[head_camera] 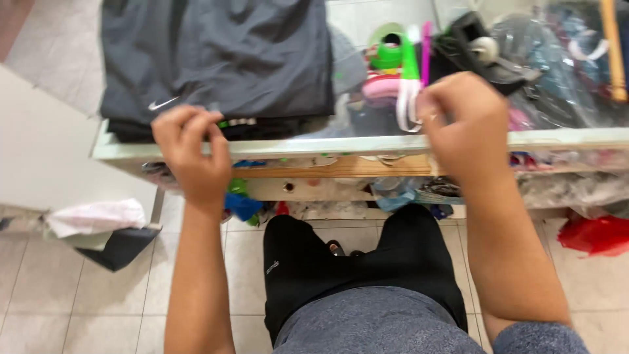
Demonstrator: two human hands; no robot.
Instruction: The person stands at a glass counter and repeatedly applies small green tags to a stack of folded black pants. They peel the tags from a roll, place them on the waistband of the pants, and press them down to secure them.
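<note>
A: What does each hand do at the counter?

B: The left hand rests at the front rim of the glass counter, knuckles up, fingers curled down at the near edge of a stack of folded dark garments. The fingertips touch the lower layers of the stack; whether the grip closes on cloth cannot be told, since the fingertips are hidden behind the hand.

A: And the right hand?

B: The right hand hovers at the rim farther along, fingers bunched into a narrow grip. Thumb and fingertips meet beside a white strap loop that hangs below a green and pink object; whether they pinch the strap or only touch it cannot be told.

A: Where does the stack lie?

B: On the left part of the counter top, its front edge flush with the rim, a grey top layer over darker ones.

A: What surrounds the hands?

B: Right of the stack sits a green tape roll, with a pink stick upright beside it. Clear plastic bags of goods fill the right end. Under the glass runs a wooden shelf. On the tiled floor lie a white cloth at left and a red bag at right. The person's black trousers show below.
</note>
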